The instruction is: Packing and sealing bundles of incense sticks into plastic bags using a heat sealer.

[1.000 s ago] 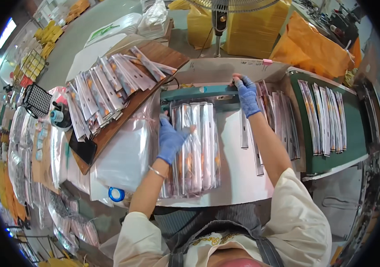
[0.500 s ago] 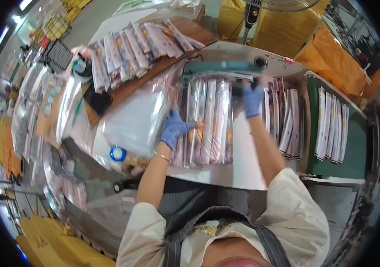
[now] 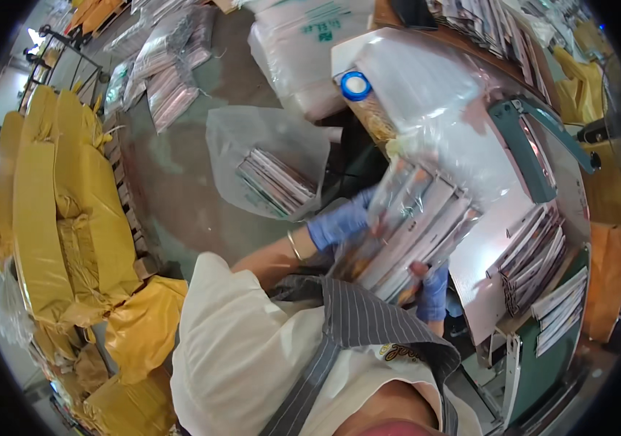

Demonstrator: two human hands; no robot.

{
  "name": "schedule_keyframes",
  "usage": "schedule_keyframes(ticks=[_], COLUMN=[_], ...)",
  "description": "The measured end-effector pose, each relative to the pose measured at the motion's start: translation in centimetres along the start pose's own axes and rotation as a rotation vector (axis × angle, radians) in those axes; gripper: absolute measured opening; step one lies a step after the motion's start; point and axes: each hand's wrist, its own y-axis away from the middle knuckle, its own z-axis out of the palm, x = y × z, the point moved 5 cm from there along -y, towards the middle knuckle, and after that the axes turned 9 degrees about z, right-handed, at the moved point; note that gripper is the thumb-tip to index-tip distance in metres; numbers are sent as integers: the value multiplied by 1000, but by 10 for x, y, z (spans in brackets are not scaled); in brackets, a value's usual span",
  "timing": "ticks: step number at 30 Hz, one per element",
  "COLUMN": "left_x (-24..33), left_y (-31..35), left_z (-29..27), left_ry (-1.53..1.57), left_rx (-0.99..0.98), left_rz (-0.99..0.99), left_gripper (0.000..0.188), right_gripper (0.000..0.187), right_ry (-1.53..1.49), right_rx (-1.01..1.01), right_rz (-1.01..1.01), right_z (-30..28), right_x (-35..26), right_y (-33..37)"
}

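Observation:
A clear plastic bag full of flat printed packets point(image 3: 419, 225) is off the table, tilted in front of my apron. My left hand point(image 3: 347, 218), in a blue glove, grips its left side, with the fingers partly hidden behind the bag. At the lower right end my right hand point(image 3: 432, 291), also gloved in blue, is closed on it with the thumb over the packets. Beyond the bag, on the white table point(image 3: 474, 291), stands a teal bag sealer point(image 3: 528, 156) with its arm raised. An open translucent bag point(image 3: 274, 131) on the floor holds similar packets.
Loose packets point(image 3: 532, 254) lie by the table's right end, with more on a green board point(image 3: 561, 312). A blue tape roll point(image 3: 355, 86) sits at the table's left corner beside plastic sheets point(image 3: 426, 73). Yellow wrapped bales point(image 3: 70, 218) stand at the left.
My view has turned left toward the floor. The bagged packets have come off the table into both my hands. My right hand has left the sealer, whose arm is now up.

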Motion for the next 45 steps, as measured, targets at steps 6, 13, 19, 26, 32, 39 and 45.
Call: schedule_keyframes(ticks=[6,13,19,26,32,39,45], left_x=[167,238,210,234,270,237,228], left_y=[51,109,102,106,95,84,85], left_z=[-160,-322,-269,-267,-261,-198,-194], left_ry=[-646,-1575,-2052,-1799,-1704,-1503,-1787], left_rx=[-45,-178,-93,-302,-193,34,-262], left_rz=[362,512,-588,-286,-197,-418,49], left_gripper=[76,57,35,52,72,64,62], right_gripper=[33,49,42,41,34,33,37], right_ry=[602,368,462,716,358,1559,1288], right_rx=[-147,-390,-293,-400,-457,-564,-294], right_rz=[-690,-589,-398,-713,-17,60,80], right_z=[208,284,265,325,275,320,300], right_x=[-98,66,49,41,134,138,185], right_y=[-28,-101,-107,-127,-135,-176,-173])
